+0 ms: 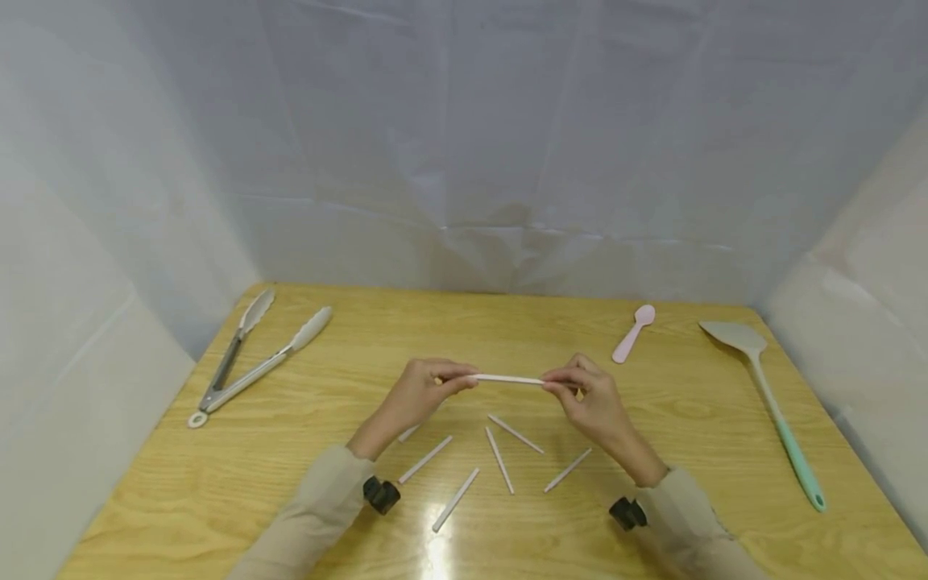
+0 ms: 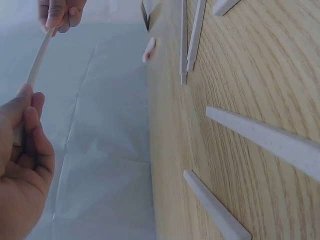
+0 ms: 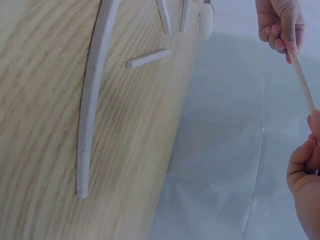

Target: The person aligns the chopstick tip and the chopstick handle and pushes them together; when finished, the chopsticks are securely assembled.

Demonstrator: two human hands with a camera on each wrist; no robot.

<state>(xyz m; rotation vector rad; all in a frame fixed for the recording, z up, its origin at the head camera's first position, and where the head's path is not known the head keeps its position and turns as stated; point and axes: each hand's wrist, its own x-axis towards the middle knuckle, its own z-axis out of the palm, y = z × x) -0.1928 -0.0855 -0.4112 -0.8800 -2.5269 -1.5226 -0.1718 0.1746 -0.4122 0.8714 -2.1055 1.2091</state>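
Observation:
Between my two hands stretches a thin white stick (image 1: 510, 379), held nearly level above the table. My left hand (image 1: 426, 391) pinches its left end between thumb and fingers. The other end is pinched the same way by my right hand (image 1: 593, 403). Seen from the left wrist, the stick (image 2: 40, 59) runs straight from one hand to the other, and a short end pokes out behind the left fingers. Below the hands, several similar white sticks lie scattered on the wooden table, among them one stick (image 1: 455, 499) near the front and another stick (image 1: 499, 460) in the middle.
Metal tongs (image 1: 250, 379) lie spread apart at the left of the table (image 1: 348, 515). A small pink spoon (image 1: 634, 333) rests behind my right hand. Along the right edge lies a spatula (image 1: 768, 395) with a green handle. Pale sheeting (image 1: 471, 145) encloses the back and sides.

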